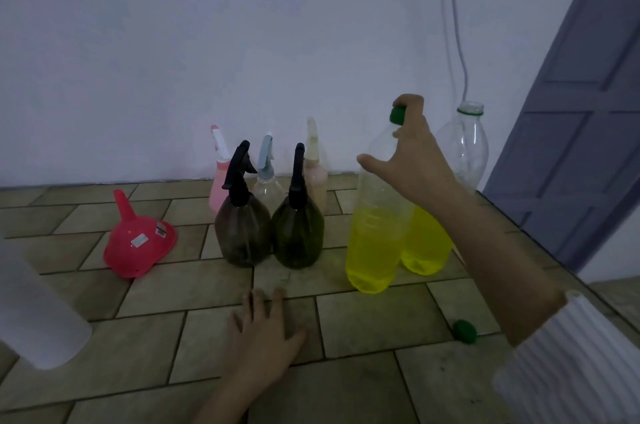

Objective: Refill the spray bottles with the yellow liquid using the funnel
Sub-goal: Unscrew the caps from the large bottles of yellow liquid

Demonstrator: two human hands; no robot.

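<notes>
Several spray bottles stand mid-table: two dark ones with black heads in front, a pink one, a clear one with a blue head and a beige one behind. A tall bottle of yellow liquid stands to their right, with a second yellow bottle behind it. My right hand grips the green cap of the tall bottle from above. My left hand rests flat on the table, fingers spread. A red funnel lies mouth-down at the left.
An empty clear bottle stands at the back right by the wall. A loose green cap lies on the tiled table near its right edge. A white blurred object sits at the near left. A grey door is on the right.
</notes>
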